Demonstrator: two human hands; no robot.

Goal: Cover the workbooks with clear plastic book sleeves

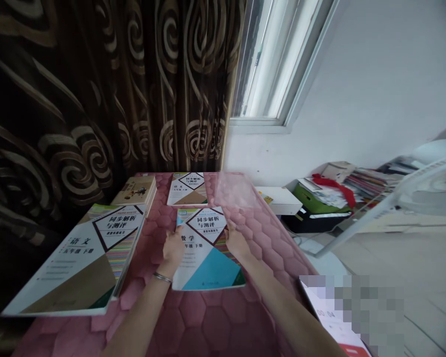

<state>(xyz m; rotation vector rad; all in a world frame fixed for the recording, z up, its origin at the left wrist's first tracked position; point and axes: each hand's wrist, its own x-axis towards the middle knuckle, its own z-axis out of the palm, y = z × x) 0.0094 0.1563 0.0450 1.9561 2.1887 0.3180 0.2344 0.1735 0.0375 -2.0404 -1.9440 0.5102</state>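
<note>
A math workbook [210,270] with a white, blue and striped cover is in front of me in the middle of the table. My left hand [173,248] grips its left edge, fingers partly over the cover, with a bracelet on the wrist. On the opposite edge, my right hand [236,241] has its thumb on the cover and its other fingers hidden. Whether the book rests on the table or is slightly raised, I cannot tell. Left of it lies a pile topped by a white and brown workbook [83,260]. Just behind it is another, smaller-looking workbook [188,189].
The table has a pink hexagon-patterned cover [204,325]. A brown book [136,189] lies at the back left by a dark curtain [141,84]. A phone [329,317] showing a timer is at the right edge. Beyond stand a white fan [427,183] and heaped papers [367,181].
</note>
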